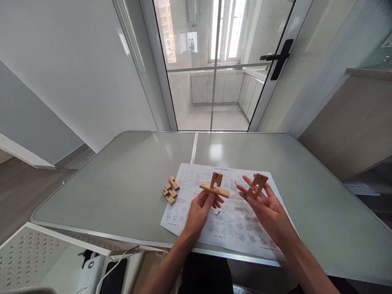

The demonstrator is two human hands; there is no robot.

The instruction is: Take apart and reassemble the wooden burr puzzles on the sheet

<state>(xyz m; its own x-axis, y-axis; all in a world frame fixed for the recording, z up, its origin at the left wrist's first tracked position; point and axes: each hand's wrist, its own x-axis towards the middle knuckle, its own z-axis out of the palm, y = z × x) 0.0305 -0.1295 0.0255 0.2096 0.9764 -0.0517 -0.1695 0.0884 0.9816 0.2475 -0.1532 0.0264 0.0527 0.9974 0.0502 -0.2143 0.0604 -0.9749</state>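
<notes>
Two wooden puzzle pieces [217,179] are joined crosswise in my left hand [200,210]. One is a long bar lying nearly level; the other stands upright through it and bears a dark mark. My left fingers are closed around the lower part. To the right, my right hand [266,202] holds a notched wooden puzzle piece [259,183] between thumb and fingers, tilted, with a small mark near its top. The two hands are apart, above a printed instruction sheet [223,241] with rows of small diagrams. Several more wooden puzzle pieces [170,191] lie left of the sheet.
The grey table [107,196] has a pale seam down its far half. A glass door with a black handle [280,59] stands behind it. At lower left, a white perforated basket [33,253] holds a black phone [114,277], a white cable and a white device.
</notes>
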